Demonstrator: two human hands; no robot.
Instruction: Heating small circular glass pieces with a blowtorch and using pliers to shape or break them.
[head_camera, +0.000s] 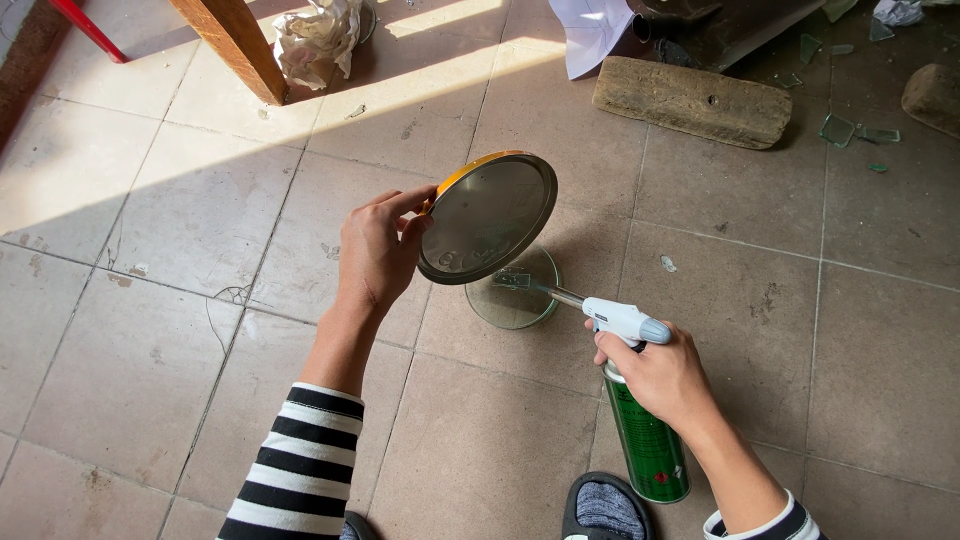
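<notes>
I count 1 labelled package: the green gas canister (648, 443) under the white torch head (622, 319), gripped at its top by my right hand (662, 377). It is a cylinder tilted toward the lower right, with a green label and a red band near its base. Its print is too small to make out.

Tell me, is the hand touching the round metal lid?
Touching. The head view shows the left hand gripping the metal lid by its edge.
</notes>
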